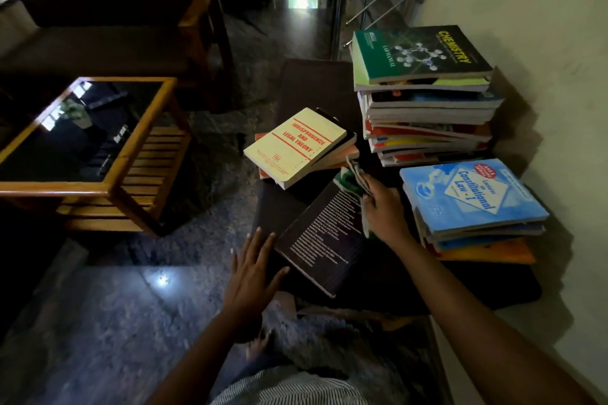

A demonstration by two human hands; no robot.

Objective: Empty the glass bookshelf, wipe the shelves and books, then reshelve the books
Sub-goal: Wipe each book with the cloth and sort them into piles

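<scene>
Fingers (259, 242) of the left hand (251, 276) lie straight and spread, palm down, on a dark padded seat (306, 85), just beside the left edge of a black paperback (320, 240), with the thumb tip touching that edge. The forearm reaches up from the bottom of the head view, wrist level.

The right hand (383, 207) curls its fingers round a crumpled green-and-white cloth (350, 179), which it holds against the paperback's far corner. That arm comes in on a long diagonal from the lower right, with the back of the hand turned up.

The black paperback lies flat and slantwise between the two hands, its matt back cover printed with lines of small white text.

Behind it, a cream softcover titled "Jurisprudence and Legal Theory" (296, 145), lettered in red, tops a short, skewed pile.

To the right, against a pale plastered wall (543, 43), stands a tall stack of paperbacks capped by a glossy green Chemistry lab manual (421, 52). Nearer the camera, a lower stack carries a sky-blue "Lectures on Constitutional Law - I" (473, 194).

At left stands a wooden coffee table (108, 187) with a dark glass top and a slatted lower shelf, on a polished speckled stone floor (115, 322).
</scene>
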